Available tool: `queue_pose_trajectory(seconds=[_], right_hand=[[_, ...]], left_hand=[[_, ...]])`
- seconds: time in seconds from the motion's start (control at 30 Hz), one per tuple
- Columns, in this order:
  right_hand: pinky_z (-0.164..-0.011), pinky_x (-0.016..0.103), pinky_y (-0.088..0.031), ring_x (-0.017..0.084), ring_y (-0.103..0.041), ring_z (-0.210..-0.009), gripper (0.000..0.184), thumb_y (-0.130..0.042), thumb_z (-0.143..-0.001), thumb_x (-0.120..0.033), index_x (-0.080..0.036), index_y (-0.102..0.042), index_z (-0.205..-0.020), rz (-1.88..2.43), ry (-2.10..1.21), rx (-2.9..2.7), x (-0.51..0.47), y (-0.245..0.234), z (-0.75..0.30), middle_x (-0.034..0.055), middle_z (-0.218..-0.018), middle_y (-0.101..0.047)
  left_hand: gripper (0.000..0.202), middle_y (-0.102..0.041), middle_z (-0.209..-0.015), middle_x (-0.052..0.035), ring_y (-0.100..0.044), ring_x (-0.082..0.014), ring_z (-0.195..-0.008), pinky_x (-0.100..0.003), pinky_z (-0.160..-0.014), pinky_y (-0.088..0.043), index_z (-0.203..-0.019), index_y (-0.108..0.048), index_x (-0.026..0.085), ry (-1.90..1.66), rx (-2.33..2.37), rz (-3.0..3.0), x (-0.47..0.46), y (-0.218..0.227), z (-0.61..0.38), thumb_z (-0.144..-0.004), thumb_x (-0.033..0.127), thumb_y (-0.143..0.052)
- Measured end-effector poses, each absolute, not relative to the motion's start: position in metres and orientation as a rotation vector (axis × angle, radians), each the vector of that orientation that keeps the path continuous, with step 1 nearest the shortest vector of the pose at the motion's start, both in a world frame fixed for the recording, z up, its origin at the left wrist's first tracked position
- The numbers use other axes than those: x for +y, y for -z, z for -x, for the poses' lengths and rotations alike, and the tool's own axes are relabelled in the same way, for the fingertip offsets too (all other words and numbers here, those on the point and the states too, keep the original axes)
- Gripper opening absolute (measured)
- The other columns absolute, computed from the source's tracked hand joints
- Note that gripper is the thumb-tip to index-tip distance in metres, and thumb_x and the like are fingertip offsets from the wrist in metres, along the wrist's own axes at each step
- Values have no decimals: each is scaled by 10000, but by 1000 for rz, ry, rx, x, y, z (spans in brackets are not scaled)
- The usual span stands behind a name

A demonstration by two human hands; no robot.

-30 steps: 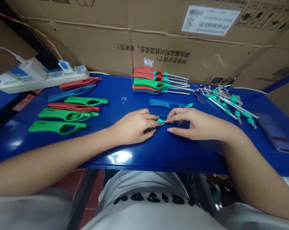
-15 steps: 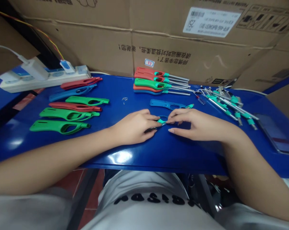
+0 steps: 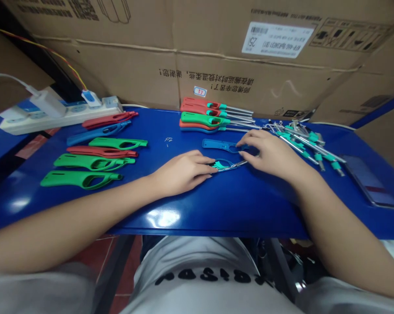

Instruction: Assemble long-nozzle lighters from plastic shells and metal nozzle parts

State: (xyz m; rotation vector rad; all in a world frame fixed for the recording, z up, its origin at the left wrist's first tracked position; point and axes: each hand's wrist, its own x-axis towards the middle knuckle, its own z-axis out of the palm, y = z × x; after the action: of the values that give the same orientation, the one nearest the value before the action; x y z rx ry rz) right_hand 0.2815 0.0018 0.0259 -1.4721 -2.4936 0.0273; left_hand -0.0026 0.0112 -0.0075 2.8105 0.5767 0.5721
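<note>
Glossy blue table [image 3: 190, 213] here: red, blue, green handle shells [image 3: 61, 179] at the person's left, white scraps [image 3: 168, 140], one blue shell [image 3: 213, 145] mid-table, lighter pile [image 3: 194, 117] behind, metal-tube heap [image 3: 302, 144] and phone [image 3: 371, 181] right.

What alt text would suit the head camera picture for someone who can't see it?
A person's left hand holds a blue lighter case on a blue table; the right hand is at a second case beyond it. More cases lie to the left, lighters behind, metal tubes to the right.
</note>
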Motion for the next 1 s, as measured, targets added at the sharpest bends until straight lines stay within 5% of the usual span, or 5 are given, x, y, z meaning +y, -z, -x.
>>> queue_pose_trajectory(seconds=[0.27,0.5,1.0], right_hand=[[-969,482,-488,292,-603,-1077,189,-611,-894,-279,-195,-713,-1028,1444,-109,-2433,8,-21,-284,115,-1089,-652],[-703,293,-489,167,-615,-794,148,-595,-912,-249,-192,-717,-972,1117,-660,-2551,-7,-34,-267,66,-983,-673],[-711,287,-450,175,-620,-782,141,-588,-906,-192,-179,-687,-807,1212,-574,-2610,-7,-32,-268,63,-887,-677]], left_hand=[[284,-689,-1321,-75,-661,-231,-1092,-408,-947,-562,-1221,-725,236,-579,592,-2837,11,6,4,-1003,235,-545],[304,-705,-1280,-78,-660,-228,-1104,-388,-961,-559,-1257,-698,204,-625,561,-2805,11,9,2,-998,218,-539],[277,-699,-1276,-93,-642,-227,-1053,-375,-948,-540,-1206,-713,179,-590,541,-2816,8,7,0,-1000,219,-533]])
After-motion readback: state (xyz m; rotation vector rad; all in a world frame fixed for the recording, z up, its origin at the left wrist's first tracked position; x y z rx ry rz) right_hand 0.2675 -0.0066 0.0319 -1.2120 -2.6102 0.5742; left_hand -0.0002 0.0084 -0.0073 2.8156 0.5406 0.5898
